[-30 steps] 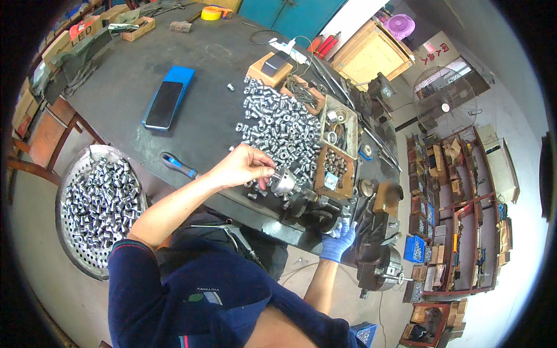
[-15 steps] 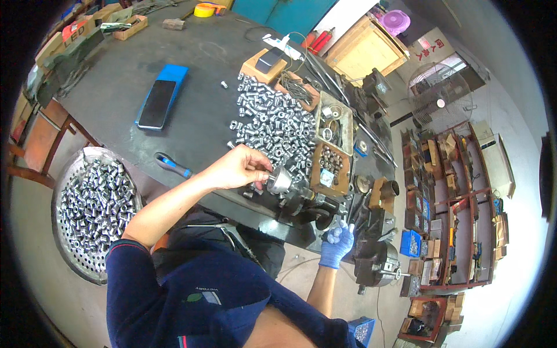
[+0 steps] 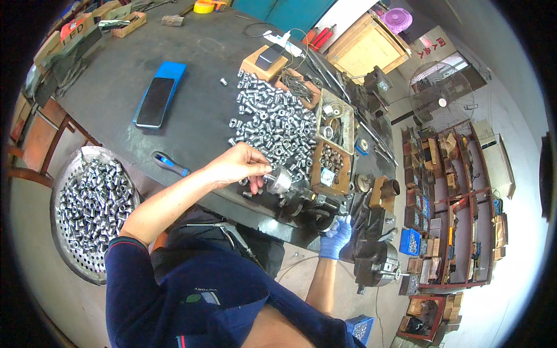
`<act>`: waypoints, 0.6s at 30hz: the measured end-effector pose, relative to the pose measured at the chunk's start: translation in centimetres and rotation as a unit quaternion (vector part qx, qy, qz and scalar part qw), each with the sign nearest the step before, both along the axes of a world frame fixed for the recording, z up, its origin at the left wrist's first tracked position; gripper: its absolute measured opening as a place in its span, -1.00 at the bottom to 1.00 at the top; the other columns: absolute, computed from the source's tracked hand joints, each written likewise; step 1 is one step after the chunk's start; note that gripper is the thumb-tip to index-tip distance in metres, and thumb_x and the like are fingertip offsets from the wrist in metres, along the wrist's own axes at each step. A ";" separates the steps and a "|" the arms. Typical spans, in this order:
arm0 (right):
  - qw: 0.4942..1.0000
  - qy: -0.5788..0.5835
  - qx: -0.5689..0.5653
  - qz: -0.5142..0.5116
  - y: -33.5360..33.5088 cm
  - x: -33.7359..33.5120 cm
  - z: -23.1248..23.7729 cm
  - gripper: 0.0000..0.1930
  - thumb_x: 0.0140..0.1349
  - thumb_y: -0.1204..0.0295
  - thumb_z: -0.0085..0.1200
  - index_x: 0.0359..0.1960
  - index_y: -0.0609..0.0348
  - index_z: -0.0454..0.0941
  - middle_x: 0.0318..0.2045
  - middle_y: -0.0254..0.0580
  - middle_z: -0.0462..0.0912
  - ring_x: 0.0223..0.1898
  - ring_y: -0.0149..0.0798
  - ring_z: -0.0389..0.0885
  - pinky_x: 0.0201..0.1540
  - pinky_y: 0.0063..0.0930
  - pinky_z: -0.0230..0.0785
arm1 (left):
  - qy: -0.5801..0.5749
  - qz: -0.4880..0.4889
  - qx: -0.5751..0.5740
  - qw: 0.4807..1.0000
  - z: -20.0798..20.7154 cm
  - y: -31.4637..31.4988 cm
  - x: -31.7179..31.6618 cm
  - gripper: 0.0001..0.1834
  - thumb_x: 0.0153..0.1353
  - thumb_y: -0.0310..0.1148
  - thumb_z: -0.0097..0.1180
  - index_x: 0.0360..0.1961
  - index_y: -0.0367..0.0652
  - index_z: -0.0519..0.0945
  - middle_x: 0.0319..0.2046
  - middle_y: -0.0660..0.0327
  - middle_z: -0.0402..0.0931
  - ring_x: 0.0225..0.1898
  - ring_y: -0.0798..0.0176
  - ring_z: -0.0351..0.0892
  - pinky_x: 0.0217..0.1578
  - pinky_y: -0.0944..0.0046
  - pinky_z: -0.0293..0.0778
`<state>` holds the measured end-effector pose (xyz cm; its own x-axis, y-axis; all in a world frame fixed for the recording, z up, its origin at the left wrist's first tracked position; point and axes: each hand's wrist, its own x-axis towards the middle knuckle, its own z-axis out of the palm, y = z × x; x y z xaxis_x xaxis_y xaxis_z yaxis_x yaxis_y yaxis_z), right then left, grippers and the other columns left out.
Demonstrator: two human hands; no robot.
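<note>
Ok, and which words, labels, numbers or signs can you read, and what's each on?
I can't copy wording out, only place it.
Dark blue shirt: small pale letters on the chest.
Cardboard box, upper left: large dark letters.
Pale panel, upper right: red characters.
Pale slip: any print too small to read.

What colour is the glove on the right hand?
Blue: the glove shows best in the head view.

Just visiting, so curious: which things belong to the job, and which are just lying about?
Likely in use:
metal chuck at left hand
dark machine by right hand
metal fittings on table

Probably lying about:
nearer phone
blue-black handle
yellow roll
</note>
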<state>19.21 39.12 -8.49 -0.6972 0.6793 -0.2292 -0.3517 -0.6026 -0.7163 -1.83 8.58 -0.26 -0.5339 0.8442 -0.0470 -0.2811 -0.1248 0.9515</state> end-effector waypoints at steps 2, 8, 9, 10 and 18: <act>1.000 0.015 -0.001 -0.004 -0.1 0.0 0.0 -0.67 0.20 0.17 -0.07 -0.47 0.22 0.49 -0.77 -0.39 0.40 -0.85 -0.57 0.20 -0.88 -0.74 -0.05 | 0.027 0.010 0.002 1.000 0.2 0.2 0.1 -0.85 0.12 -0.51 0.05 -0.35 -0.44 0.51 -0.57 0.11 0.51 -0.62 0.32 0.53 -0.58 0.41 0.44; 0.997 0.043 0.053 0.045 -1.1 1.9 2.0 -0.63 0.21 0.16 -0.08 -0.41 0.29 0.49 -0.75 -0.28 0.43 -0.78 -0.49 0.30 -0.87 -0.70 0.03 | 0.164 0.029 0.013 0.986 0.4 0.0 0.6 -0.81 -0.02 -0.65 0.11 -0.31 -0.37 0.50 -0.42 0.18 0.52 -0.36 0.35 0.51 -0.28 0.39 0.44; 0.994 0.065 0.049 0.069 -0.9 2.3 2.5 -0.62 0.21 0.16 -0.08 -0.38 0.31 0.50 -0.73 -0.23 0.45 -0.75 -0.46 0.35 -0.87 -0.69 0.07 | 0.206 0.041 0.010 0.978 0.6 0.0 0.9 -0.80 -0.03 -0.66 0.11 -0.30 -0.36 0.50 -0.40 0.20 0.51 -0.32 0.35 0.50 -0.24 0.39 0.42; 0.993 0.060 0.080 0.055 -0.9 2.6 3.0 -0.59 0.23 0.14 -0.11 -0.37 0.36 0.49 -0.74 -0.19 0.45 -0.78 -0.43 0.33 -0.86 -0.67 0.06 | 0.232 0.054 -0.012 0.971 0.9 0.0 1.1 -0.76 -0.09 -0.67 0.12 -0.31 -0.33 0.51 -0.38 0.22 0.52 -0.28 0.35 0.49 -0.20 0.37 0.40; 0.973 0.163 0.073 0.147 1.6 -2.4 9.1 -0.54 0.25 0.06 -0.20 -0.37 0.30 0.46 -0.84 -0.45 0.15 -0.86 -0.55 -0.03 -0.86 -0.69 -0.08 | 0.336 0.102 0.007 0.936 0.7 -0.5 1.3 -0.76 -0.12 -0.65 0.16 -0.34 -0.28 0.52 -0.45 0.19 0.54 -0.37 0.39 0.51 -0.29 0.36 0.42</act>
